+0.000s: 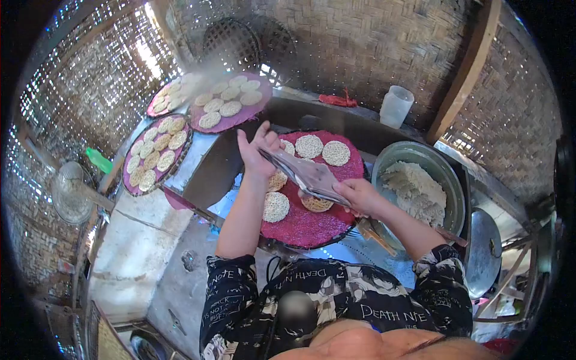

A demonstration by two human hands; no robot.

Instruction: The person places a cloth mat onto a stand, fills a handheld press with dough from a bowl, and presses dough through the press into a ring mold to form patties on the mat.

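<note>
A bundle of greyish, shiny, flexible sheets (pixel 309 172), looking like plastic, stretches between my two hands. My right hand (pixel 359 197) pinches its lower right end. At its upper left end is my left hand (pixel 263 150), thumb raised and fingers curled at the sheets. Below them lies a round tray with a pink mesh cover (pixel 306 231). On it sit several pale, lattice-textured discs, among them a disc (pixel 276 207) at the left and a disc (pixel 336 153) at the upper right. A browner disc (pixel 317 204) is partly hidden under the sheets.
A green basin (pixel 384 165) with whitish, crumbly dough (pixel 417 189) stands at right. Wooden-handled tools (pixel 377 237) lie beside it. More disc-laden trays (pixel 133 180) stand at left. A translucent container (pixel 396 107) and red plastic (pixel 338 100) sit at the back ledge.
</note>
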